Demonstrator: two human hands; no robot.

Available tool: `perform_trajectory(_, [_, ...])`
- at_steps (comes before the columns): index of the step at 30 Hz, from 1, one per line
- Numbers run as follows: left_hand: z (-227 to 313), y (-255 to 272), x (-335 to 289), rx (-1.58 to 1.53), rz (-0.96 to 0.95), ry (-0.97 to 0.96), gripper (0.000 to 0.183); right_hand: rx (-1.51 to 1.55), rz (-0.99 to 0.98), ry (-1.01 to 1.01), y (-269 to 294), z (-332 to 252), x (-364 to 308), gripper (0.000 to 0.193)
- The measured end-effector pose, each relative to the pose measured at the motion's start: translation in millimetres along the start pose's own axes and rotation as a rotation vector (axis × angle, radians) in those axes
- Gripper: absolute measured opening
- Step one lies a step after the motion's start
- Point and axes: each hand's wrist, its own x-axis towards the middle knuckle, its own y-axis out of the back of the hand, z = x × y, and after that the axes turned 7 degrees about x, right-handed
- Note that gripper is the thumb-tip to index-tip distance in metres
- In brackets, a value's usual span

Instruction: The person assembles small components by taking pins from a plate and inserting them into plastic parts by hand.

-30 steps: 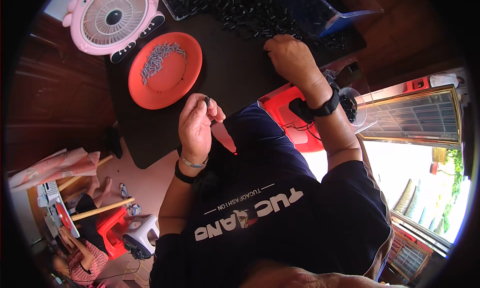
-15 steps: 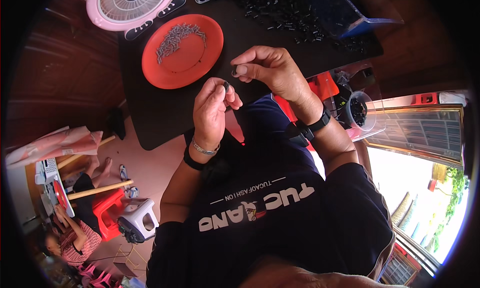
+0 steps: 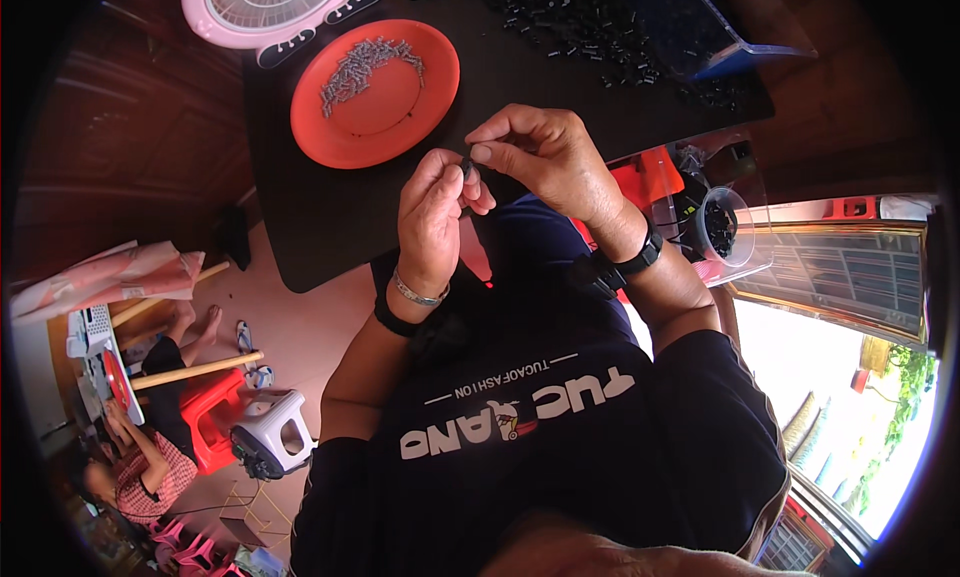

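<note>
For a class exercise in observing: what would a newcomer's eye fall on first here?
Probably the orange-red plate with small grey pieces, left of centre on the dark table. Next comes the pink fan, cut off at the upper left. Near the middle, the left hand and right hand meet at a small black piece.

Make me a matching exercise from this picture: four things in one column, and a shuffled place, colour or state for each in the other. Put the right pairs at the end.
Column one
1. Plate
2. Fan
3. Round tub
4. Left hand

Column two
A. See-through, with dark things inside
B. Thumb and fingers closed on a small dark piece
C. Orange-red, bearing many small grey pieces
D. Pink, at the picture's upper left, partly cut off by its top edge

Right pairs: 1-C, 2-D, 3-A, 4-B
</note>
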Motion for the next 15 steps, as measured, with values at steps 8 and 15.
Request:
perform_trajectory(8, [-8.5, -5.1, -0.4, 0.163, 0.066, -0.08, 0.026, -0.505, 0.1, 0.142, -5.3, -14.1, -4.4, 0.009])
perform_trajectory(15, [-9.3, -10.0, -0.8, 0.187, 0.13, -0.108, 0.02, -0.667, 0.132, 0.234, -12.8, -16.6, -6.5, 0.008])
